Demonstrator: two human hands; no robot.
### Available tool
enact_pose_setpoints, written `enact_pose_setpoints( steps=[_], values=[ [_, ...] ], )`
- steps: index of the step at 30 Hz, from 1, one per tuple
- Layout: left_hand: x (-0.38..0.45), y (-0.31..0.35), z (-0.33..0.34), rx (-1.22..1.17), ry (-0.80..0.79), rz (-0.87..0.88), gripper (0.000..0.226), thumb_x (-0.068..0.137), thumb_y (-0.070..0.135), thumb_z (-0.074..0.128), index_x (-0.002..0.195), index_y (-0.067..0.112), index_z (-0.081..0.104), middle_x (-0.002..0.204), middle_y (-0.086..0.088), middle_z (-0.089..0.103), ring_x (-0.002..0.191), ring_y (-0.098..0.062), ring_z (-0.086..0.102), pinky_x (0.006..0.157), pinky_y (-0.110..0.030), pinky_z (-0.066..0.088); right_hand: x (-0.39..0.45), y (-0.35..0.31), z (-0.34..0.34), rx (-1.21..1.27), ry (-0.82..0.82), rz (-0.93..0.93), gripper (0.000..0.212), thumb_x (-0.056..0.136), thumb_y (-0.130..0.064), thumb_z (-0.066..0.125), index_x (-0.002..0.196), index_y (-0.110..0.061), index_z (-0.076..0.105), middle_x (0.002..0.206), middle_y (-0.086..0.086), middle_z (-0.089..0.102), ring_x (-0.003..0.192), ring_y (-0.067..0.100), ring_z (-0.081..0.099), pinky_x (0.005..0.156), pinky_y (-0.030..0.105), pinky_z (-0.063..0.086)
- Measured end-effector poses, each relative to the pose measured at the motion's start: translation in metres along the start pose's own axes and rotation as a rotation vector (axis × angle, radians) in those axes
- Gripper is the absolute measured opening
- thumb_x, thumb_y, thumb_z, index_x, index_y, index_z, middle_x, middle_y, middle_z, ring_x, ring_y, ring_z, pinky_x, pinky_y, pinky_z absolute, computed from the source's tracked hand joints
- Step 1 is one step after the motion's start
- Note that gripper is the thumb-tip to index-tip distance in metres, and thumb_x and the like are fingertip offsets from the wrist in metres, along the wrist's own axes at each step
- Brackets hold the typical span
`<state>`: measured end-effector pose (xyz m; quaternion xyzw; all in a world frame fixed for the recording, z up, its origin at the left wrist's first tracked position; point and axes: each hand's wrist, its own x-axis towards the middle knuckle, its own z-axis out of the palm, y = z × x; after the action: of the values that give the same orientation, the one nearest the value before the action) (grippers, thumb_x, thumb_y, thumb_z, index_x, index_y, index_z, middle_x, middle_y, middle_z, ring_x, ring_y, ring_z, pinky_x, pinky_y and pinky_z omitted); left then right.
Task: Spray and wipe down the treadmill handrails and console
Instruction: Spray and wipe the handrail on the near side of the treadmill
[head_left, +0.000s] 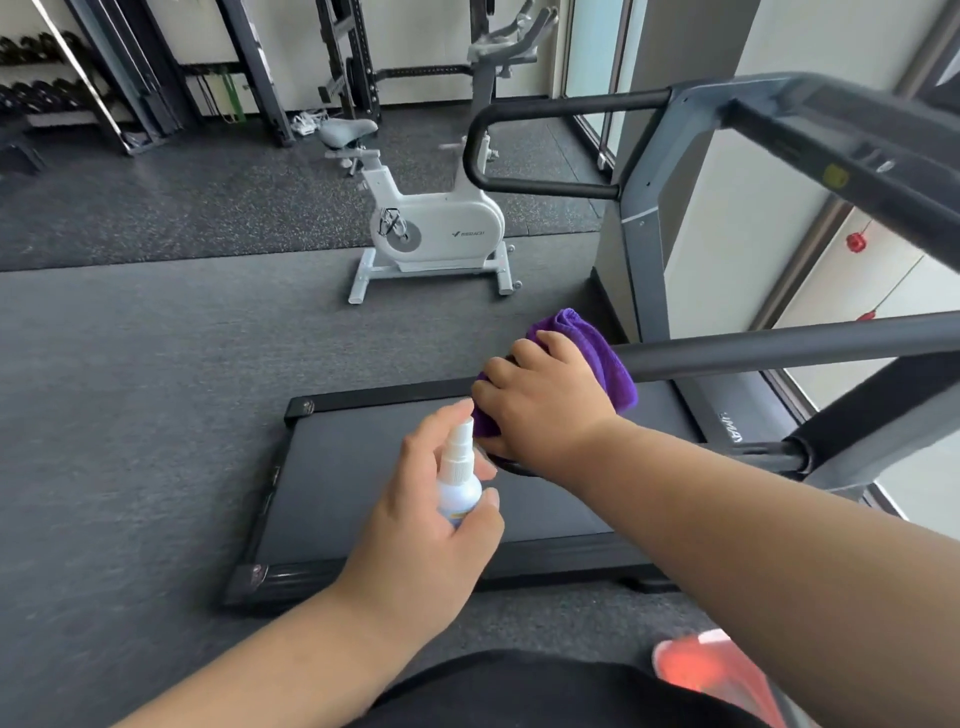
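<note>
My right hand (540, 397) grips a purple cloth (597, 353) wrapped over the curved end of the near treadmill handrail (779, 345). My left hand (431, 499) holds a small white spray bottle (460, 478) upright just left of the cloth, its nozzle close to the cloth's lower edge. The far handrail (545, 109) loops out from the grey upright at the top. The console (857, 140) runs along the upper right, seen from the side. The treadmill belt (389, 499) lies below my hands.
A white exercise bike (441, 223) stands on the rubber floor beyond the treadmill. Black racks and dumbbells (41, 78) line the back wall at top left. Windows run along the right side. A red shoe (701, 665) shows at the bottom right.
</note>
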<state>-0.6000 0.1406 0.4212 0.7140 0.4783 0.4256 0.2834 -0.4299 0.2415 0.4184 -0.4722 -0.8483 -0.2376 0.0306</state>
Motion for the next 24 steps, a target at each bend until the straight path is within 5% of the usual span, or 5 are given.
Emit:
enact_pose_setpoints(
  steps=[5, 11, 16, 19, 24],
  values=[
    [-0.002, -0.012, -0.013, -0.024, -0.026, 0.028, 0.076, 0.077, 0.021, 0.063, 0.12, 0.075, 0.032, 0.104, 0.021, 0.063, 0.097, -0.005, 0.062, 0.076, -0.004, 0.042, 0.004, -0.023, 0.012, -0.042, 0.028, -0.113, 0.02, 0.081, -0.032, 0.052, 0.072, -0.02, 0.065, 0.071, -0.003, 0.055, 0.074, 0.026, 0.048, 0.084, 0.041, 0.043],
    [-0.005, -0.024, -0.026, -0.021, -0.048, 0.078, 0.08, 0.076, 0.02, 0.066, 0.126, 0.073, 0.033, 0.105, 0.017, 0.065, 0.099, -0.008, 0.064, 0.08, -0.005, 0.044, -0.001, -0.064, 0.033, 0.008, -0.332, -0.318, 0.022, 0.089, -0.037, 0.045, 0.096, -0.025, 0.061, 0.102, -0.009, 0.063, 0.105, 0.023, 0.054, 0.101, 0.038, 0.034],
    [-0.003, -0.016, -0.035, -0.097, -0.031, 0.177, 0.075, 0.078, 0.026, 0.066, 0.133, 0.065, 0.033, 0.101, 0.014, 0.065, 0.095, -0.01, 0.064, 0.078, -0.009, 0.048, 0.001, -0.072, 0.001, 0.47, 0.042, -0.043, 0.028, 0.07, -0.024, 0.064, 0.069, -0.024, 0.036, 0.063, -0.001, 0.052, 0.063, 0.026, 0.053, 0.07, 0.038, 0.044],
    [-0.002, -0.001, -0.029, -0.134, -0.055, 0.237, 0.072, 0.077, 0.03, 0.061, 0.135, 0.062, 0.033, 0.1, 0.015, 0.065, 0.092, -0.008, 0.066, 0.076, -0.008, 0.049, -0.013, -0.069, -0.011, 0.731, 0.288, 0.144, 0.01, 0.073, -0.02, 0.067, 0.075, -0.016, 0.058, 0.066, 0.001, 0.056, 0.062, 0.026, 0.052, 0.07, 0.037, 0.045],
    [-0.004, 0.017, -0.003, -0.127, -0.115, 0.277, 0.071, 0.075, 0.033, 0.061, 0.133, 0.063, 0.034, 0.102, 0.014, 0.068, 0.081, -0.003, 0.069, 0.074, -0.014, 0.054, -0.07, -0.042, -0.025, 1.146, 0.397, 0.572, 0.021, 0.078, -0.042, 0.068, 0.09, -0.025, 0.068, 0.075, -0.004, 0.067, 0.071, 0.014, 0.062, 0.071, 0.03, 0.048]
  ],
)
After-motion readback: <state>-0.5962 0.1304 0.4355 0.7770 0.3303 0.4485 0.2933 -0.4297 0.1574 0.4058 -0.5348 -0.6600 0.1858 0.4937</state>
